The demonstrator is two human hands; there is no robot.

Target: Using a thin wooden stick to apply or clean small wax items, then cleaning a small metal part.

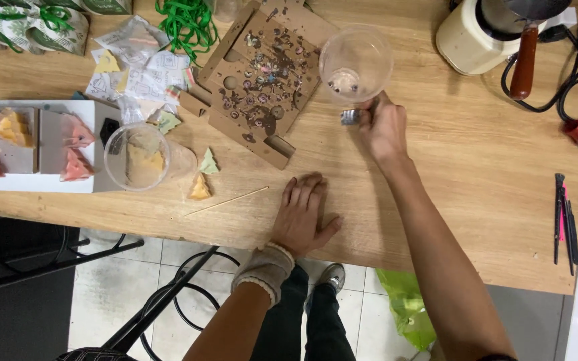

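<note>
Nearest item: my left hand (pixel 304 214), lying flat and open on the wooden table (pixel 476 180), palm down, fingers spread, holding nothing; a grey knitted cuff (pixel 263 270) sits at its wrist.

Item: my right hand (pixel 382 124), reached further out, fingers closed around a small metal object (pixel 350 117) just below the clear plastic cup (pixel 356 63). I cannot tell what the metal piece is.

Item: clear plastic cup, near the table's far edge, tilted so its mouth faces me. Transparent, almost empty; a few dark specks and a little residue lie at the bottom.

Item: brown cardboard sheet (pixel 262 80), just left of the cup, with round cut-outs, strewn with dark crumbs and small coloured bits.

Item: second clear cup (pixel 137 157), on its side further left, with yellowish pieces inside; small tree-shaped pieces (pixel 201 188) in yellow and green and a thin wooden stick (pixel 225 201) lie beside it.

Item: white tray (pixel 35 184) at the left edge with pink and yellow shapes; green ribbon (pixel 185 23) and clear wrappers (pixel 138 67) beyond.

Item: cream appliance (pixel 469 40) with a black cable (pixel 573 83) at the far right; dark tools (pixel 563 220) near the right edge.

Progress, as I judge it: moulded pieces are already made and set out, the cup is emptied, and the crumb-covered card remains uncleared.
</note>
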